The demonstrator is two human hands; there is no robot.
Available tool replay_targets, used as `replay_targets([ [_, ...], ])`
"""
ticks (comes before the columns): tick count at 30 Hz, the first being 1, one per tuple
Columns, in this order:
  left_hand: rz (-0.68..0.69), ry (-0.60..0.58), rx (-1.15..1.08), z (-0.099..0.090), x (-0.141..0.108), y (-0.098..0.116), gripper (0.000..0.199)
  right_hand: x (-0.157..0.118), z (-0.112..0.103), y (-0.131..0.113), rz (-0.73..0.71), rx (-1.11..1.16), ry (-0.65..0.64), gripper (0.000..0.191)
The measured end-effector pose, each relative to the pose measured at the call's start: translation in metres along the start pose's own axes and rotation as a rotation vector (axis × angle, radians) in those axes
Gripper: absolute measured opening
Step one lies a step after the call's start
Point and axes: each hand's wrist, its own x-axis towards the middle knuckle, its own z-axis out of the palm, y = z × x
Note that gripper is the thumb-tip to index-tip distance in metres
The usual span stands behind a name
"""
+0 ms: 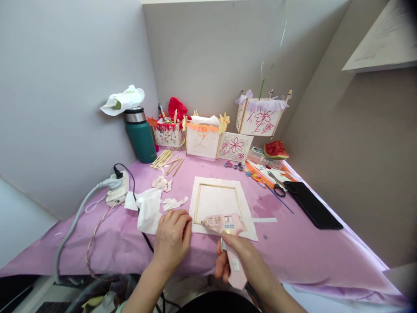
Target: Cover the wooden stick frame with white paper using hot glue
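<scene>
My right hand (239, 256) is wrapped round the handle of a pink glue gun (224, 223). The gun's nozzle points left, over the near stick of a thin wooden stick frame (217, 185). That square frame lies on a sheet of white paper (243, 184); the gun covers part of its near side. Just left of the paper, my left hand (172, 234) rests with its fingers curled and pressed together, and whatever they hold, if anything, is hidden. Crumpled white tissue (149, 211) lies beside my left hand.
A power strip (117, 190) with cables and a green bottle (140, 138) stand at left. Loose wooden sticks (164, 158) lie behind. Decorated paper boxes (202, 141) line the back wall. Scissors (279, 190), paint pots (234, 165) and a black phone-like slab (312, 206) lie right.
</scene>
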Motion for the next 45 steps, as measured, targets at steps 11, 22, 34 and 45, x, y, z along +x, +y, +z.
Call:
replay_targets([
  [11, 0.006, -0.009, -0.012, 0.001, -0.001, -0.003, 0.012, -0.016, -0.005, -0.001, -0.019, 0.05, 0.132, 0.048],
  [22, 0.027, 0.001, 0.001, 0.002, -0.001, -0.004, 0.012, -0.026, -0.017, 0.001, -0.023, 0.068, 0.15, 0.054],
  [34, 0.056, 0.001, 0.014, 0.004, -0.002, -0.008, 0.009, -0.032, -0.032, 0.01, -0.048, 0.103, 0.194, 0.05],
  [45, 0.085, 0.022, 0.013, 0.005, -0.003, -0.011, 0.008, -0.04, -0.044, 0.013, -0.051, 0.098, 0.215, 0.049],
])
